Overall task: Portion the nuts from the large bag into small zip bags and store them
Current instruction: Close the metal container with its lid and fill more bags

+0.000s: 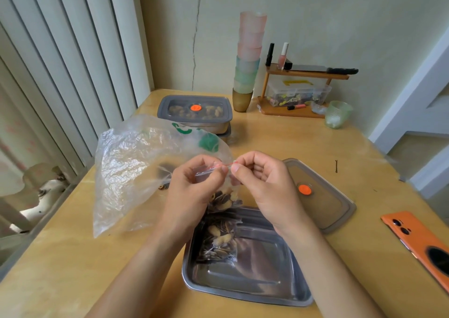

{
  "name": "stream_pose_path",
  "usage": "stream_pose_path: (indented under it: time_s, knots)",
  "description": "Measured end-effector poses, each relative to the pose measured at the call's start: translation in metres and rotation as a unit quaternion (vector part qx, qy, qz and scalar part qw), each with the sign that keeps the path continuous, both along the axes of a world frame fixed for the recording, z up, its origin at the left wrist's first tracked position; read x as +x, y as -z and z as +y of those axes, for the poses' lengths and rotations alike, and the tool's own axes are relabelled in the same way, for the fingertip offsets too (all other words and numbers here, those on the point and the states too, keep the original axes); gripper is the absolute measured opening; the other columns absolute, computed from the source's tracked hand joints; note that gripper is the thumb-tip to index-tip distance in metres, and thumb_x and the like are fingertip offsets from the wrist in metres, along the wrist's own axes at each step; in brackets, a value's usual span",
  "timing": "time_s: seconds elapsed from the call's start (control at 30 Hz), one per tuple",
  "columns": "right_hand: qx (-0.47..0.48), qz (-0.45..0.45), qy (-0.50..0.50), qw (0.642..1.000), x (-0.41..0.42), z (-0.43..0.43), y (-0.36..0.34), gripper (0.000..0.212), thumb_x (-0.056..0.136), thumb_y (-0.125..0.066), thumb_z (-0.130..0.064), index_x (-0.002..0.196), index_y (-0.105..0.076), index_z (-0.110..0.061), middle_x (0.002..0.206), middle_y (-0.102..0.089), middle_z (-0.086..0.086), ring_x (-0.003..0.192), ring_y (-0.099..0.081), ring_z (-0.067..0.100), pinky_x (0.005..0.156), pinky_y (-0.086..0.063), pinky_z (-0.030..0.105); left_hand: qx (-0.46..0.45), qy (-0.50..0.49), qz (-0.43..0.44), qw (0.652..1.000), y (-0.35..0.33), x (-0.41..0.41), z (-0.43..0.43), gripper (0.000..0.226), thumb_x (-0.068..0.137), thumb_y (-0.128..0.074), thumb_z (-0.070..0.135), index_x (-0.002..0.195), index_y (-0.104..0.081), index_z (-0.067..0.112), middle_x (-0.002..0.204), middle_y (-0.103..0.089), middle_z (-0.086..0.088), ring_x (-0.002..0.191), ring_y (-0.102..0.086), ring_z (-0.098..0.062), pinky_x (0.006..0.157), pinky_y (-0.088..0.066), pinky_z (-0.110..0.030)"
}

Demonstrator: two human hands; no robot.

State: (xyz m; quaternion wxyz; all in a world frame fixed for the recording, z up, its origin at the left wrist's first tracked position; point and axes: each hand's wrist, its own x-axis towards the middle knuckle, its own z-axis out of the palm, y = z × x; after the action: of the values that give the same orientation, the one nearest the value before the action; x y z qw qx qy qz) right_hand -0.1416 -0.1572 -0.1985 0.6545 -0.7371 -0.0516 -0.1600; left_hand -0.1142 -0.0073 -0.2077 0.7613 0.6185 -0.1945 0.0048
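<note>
Left hand (pixel 194 186): grip pinching the top edge of the small zip bag (pixel 224 199), fingers curled
Right hand (pixel 264 186): grip pinching the same edge on the red seal strip (pixel 224 164), just beside the left
Small zip bag: hangs between both hands above the steel tray (pixel 255 283), nuts at its bottom
Tray: on the worktop (pixel 73 257), one filled bag (pixel 218 242) lying inside
Large bag (pixel 136 167): crumpled, left of the hands
Doing it well: probably sealing; press along the whole strip, squeeze air out, keep nuts below the seal

Clear small zip bag (pixel 222 191), nuts (pixel 224 202) inside, above steel tray (pixel 243 293), crumpled large bag (pixel 136 167) beside
</note>
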Motion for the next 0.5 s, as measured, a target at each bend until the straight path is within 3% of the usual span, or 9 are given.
stream_pose_path:
  time_s: [0.23, 0.37, 0.5]
  knots:
    - [0.027, 0.009, -0.030, 0.999, -0.0003, -0.0042, -0.0031, 0.009, 0.090, -0.067, -0.023, 0.087, -0.069, -0.014, 0.081, -0.073, 0.004, 0.080, -0.068, 0.017, 0.079, -0.057, 0.034, -0.016, -0.002, 0.006, 1.000, -0.0036, 0.0011, 0.0051, 0.021, 0.083, -0.075, 0.017, 0.086, -0.073, -0.003, 0.075, -0.075, -0.003, 0.070, -0.066, -0.007, 0.070, -0.051, -0.018]
    - [0.010, 0.013, -0.043, 0.999, -0.0020, -0.0047, -0.0043, 0.006, 0.093, -0.069, -0.020, 0.091, -0.070, -0.015, 0.090, -0.076, 0.010, 0.085, -0.068, 0.022, 0.084, -0.058, 0.048, -0.011, 0.001, 0.024, 1.000, -0.0041, 0.0006, 0.0067, 0.027, 0.081, -0.076, 0.022, 0.091, -0.076, -0.003, 0.080, -0.076, -0.006, 0.074, -0.068, -0.010, 0.072, -0.054, -0.020]
    - [0.011, 0.004, -0.012, 1.000, -0.0002, -0.0056, -0.0036, 0.006, 0.091, -0.069, -0.025, 0.088, -0.072, -0.020, 0.084, -0.072, 0.003, 0.082, -0.068, 0.020, 0.076, -0.058, 0.042, -0.006, -0.004, 0.038, 0.999, -0.0015, 0.0029, 0.0068, 0.025, 0.087, -0.074, 0.022, 0.093, -0.073, -0.002, 0.078, -0.071, -0.007, 0.075, -0.064, -0.015, 0.075, -0.054, -0.023]
